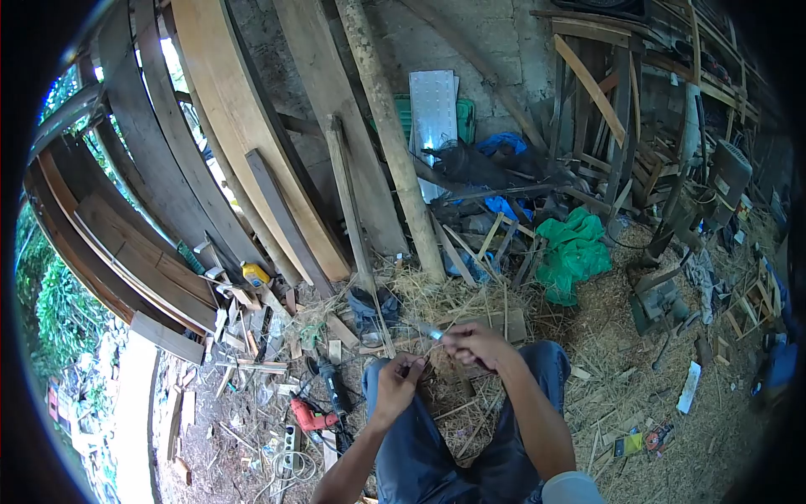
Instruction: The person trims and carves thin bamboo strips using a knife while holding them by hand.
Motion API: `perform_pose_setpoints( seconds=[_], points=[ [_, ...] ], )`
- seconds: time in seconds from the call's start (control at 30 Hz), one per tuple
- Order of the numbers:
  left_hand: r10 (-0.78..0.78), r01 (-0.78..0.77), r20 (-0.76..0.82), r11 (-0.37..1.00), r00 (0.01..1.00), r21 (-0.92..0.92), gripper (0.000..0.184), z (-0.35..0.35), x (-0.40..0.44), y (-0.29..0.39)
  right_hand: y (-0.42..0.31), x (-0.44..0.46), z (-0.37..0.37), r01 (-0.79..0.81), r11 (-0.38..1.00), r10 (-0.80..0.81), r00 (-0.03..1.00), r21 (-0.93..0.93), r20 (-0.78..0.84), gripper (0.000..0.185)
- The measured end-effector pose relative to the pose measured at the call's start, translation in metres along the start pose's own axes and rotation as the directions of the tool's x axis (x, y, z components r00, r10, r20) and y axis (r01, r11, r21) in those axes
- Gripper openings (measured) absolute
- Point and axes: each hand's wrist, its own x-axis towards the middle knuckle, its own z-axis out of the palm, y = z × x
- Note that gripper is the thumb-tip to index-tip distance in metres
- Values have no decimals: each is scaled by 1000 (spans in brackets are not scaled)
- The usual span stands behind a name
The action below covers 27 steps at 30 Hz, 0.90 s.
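My right hand (477, 346) is closed around a small knife (434, 333) whose light-blue front part and thin, blurred blade point left. Close by on the left, my left hand (400, 380) has its fingers pinched together on a thin pale strip (385, 334), perhaps bamboo or wood. The strip slants up and away, in front of a dark bag (374, 311). Both hands are held above my knees in dark trousers (416, 449), a short distance apart. The fingers partly hide the knife's handle and the strip's near end.
A red power drill (312, 415), a dark angle grinder (334, 388) and a power strip (291, 447) lie left of my legs. Long planks (243, 143) lean on the wall ahead. A green plastic sheet (573, 254) lies right of centre. Shavings and wood scraps cover the ground.
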Motion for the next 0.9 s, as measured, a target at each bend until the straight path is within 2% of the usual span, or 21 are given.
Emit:
perform_pose_setpoints(
  seconds=[0.03,0.07,0.1,0.13,0.2,0.27,0.3,0.33,0.37,0.43,0.47,0.53,0.57,0.63,0.67,0.7,0.73,0.77,0.83,0.9],
  points=[
    [-12,12,-1,1000,1000,-1,13,-2,-2,-1,-4,2,-10,11,999,-15,990,-30,-137,15],
    [-13,13,-3,1000,1000,-1,13,-3,-5,-5,-12,-2,-24,37,998,-48,978,-55,-202,16],
    [52,-52,-15,998,999,19,13,-7,-8,-12,-20,-6,-36,64,995,-84,962,-82,-261,18],
    [119,-118,-30,992,992,41,13,-12,-10,-19,-20,-9,-51,68,994,-87,963,-84,-253,18],
    [99,-95,-62,994,993,59,13,-23,-9,-27,-21,-9,-65,291,955,-245,884,56,-398,22],
    [81,-74,-97,995,992,72,13,-30,-7,-33,-15,-12,-55,261,965,-238,909,22,-343,24],
    [4,-2,-87,1000,996,18,13,-31,-5,-33,-13,-15,-46,231,973,-224,928,-12,-299,26],
    [-74,72,-65,997,995,-34,13,-30,-3,-33,-5,-9,-36,194,981,-187,960,11,-209,26],
    [-69,67,-59,997,996,-35,13,-27,-1,-30,5,-2,-23,155,987,-150,981,35,-122,25],
    [-213,228,89,947,973,-225,13,-16,3,-19,13,-3,14,91,994,-94,995,-63,-40,26],
    [-205,223,99,949,974,-222,13,-9,3,-12,21,1,18,102,993,-105,993,-61,-47,26],
    [-95,102,40,957,995,-272,13,2,0,1,28,8,23,13,999,-21,985,48,170,25],
    [-94,102,39,957,995,-272,13,3,0,1,25,9,17,-17,998,5,985,65,174,24],
    [-30,30,4,989,1000,-147,13,3,0,0,17,5,14,-37,998,29,986,46,162,24],
    [-28,28,3,989,1000,-148,13,3,1,-2,12,3,11,-52,998,48,988,26,147,25],
    [-25,23,-26,997,999,-76,13,2,-1,-7,7,4,3,-52,998,47,988,27,146,25],
    [-21,21,-52,1000,998,-1,13,0,-3,-11,3,8,-10,-13,1000,13,1000,0,8,28],
    [-23,23,-50,1000,998,-2,13,-3,-9,-13,-1,10,-26,19,999,-23,991,-32,-132,31],
    [-33,33,-4,999,999,-29,14,-14,-21,-17,-9,10,-65,206,971,-163,941,118,-298,34],
    [-33,34,-25,999,999,15,14,-25,-20,-34,-13,4,-73,269,950,-207,922,160,-327,33]
  ],
)
